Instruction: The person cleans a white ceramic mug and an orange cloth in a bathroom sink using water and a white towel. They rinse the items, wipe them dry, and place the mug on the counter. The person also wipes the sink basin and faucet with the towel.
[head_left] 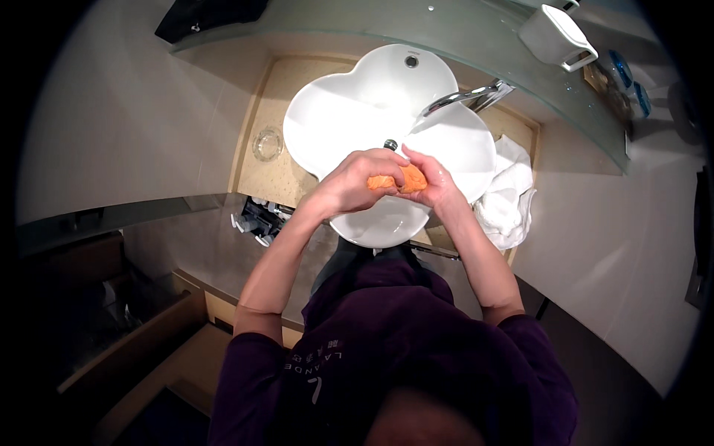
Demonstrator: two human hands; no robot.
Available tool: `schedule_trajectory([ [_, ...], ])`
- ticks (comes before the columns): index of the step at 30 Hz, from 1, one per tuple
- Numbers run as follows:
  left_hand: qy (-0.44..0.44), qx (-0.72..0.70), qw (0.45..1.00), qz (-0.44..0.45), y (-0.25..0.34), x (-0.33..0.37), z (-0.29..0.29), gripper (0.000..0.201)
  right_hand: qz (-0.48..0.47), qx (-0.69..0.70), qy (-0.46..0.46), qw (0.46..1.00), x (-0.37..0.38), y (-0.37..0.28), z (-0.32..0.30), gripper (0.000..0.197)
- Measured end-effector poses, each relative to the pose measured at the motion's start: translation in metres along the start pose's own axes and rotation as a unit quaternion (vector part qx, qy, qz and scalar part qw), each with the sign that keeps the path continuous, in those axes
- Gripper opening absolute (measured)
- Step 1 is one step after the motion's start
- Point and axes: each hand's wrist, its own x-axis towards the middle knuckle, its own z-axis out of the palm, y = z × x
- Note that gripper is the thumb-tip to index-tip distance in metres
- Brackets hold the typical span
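A small crumpled orange cloth (413, 179) is bunched between both my hands over the near part of the white basin (327, 111). My left hand (355, 178) wraps its fingers over the cloth's left side. On the other side my right hand (433, 177) grips the cloth, thumb pointing up and away from me. Parts of the cloth are hidden under the fingers. Just beyond my hands lies the dark drain (390, 144). The chrome faucet (461, 97) reaches over the basin from the far right; I cannot make out any running water.
A clear glass (268, 143) stands on the beige counter (256, 175) left of the basin. White towels (507, 197) lie heaped on the right. A glass shelf (357, 27) crosses the far side, with a white mug (556, 37) on it. Black items (260, 221) hang below the counter's front left.
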Motion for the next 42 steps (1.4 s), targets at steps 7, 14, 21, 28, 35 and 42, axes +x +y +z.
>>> schedule_trajectory([
  [7,0.055,0.011,0.994,0.092,-0.010,0.000,0.028,0.018,-0.032,0.099,0.039,0.994,-0.011,0.016,0.009,0.046],
  [14,0.433,-0.377,0.787,-0.226,-0.048,0.021,0.060,0.033,-0.465,-0.119,0.185,0.858,0.010,0.034,0.055,0.025],
  [21,0.167,-0.343,0.924,-0.019,-0.021,0.012,0.025,0.029,-0.672,-0.573,0.104,0.457,-0.029,0.052,0.110,0.020],
  [28,-0.063,-0.673,0.672,-0.301,-0.034,0.035,-0.023,0.043,-0.689,-0.675,-0.121,0.237,-0.040,0.051,0.135,0.012],
  [35,-0.146,-0.481,0.749,-0.432,-0.017,0.070,-0.031,0.022,-0.629,-0.721,-0.229,0.179,-0.027,0.058,0.129,0.018],
  [42,-0.179,-0.406,0.781,-0.440,-0.041,0.080,-0.007,0.014,-0.566,-0.791,-0.233,-0.008,-0.013,0.056,0.116,0.017],
])
